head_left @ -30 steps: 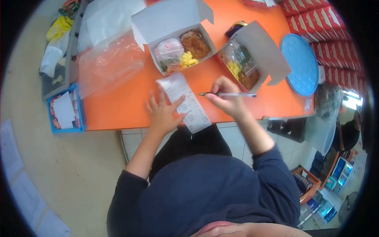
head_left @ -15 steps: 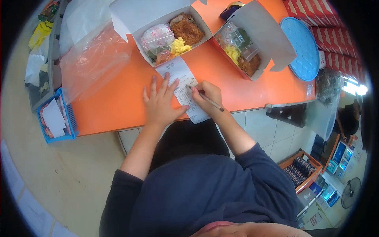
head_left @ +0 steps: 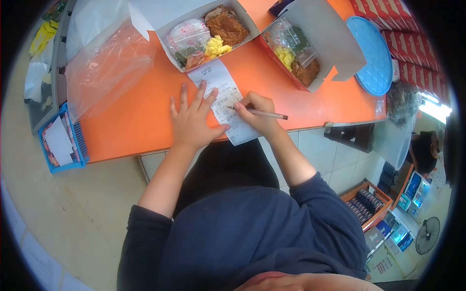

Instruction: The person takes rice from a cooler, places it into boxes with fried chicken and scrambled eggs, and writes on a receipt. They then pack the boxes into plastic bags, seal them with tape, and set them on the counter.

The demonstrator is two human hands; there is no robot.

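Left hand [head_left: 191,121] spread flat, pinning long white printed paper receipt [head_left: 224,100] to orange surface [head_left: 141,121], right hand [head_left: 257,112] gripping slim grey pen [head_left: 264,114], tip on receipt, open grey cardboard food box [head_left: 206,29] just beyond

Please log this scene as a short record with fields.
left hand: flat, fingers spread, pressing the receipt on the table
right hand: holds a pen, tip on the receipt
beyond receipt: two open boxes of food
left of the hands: plastic bag, blue basket
right: blue lid
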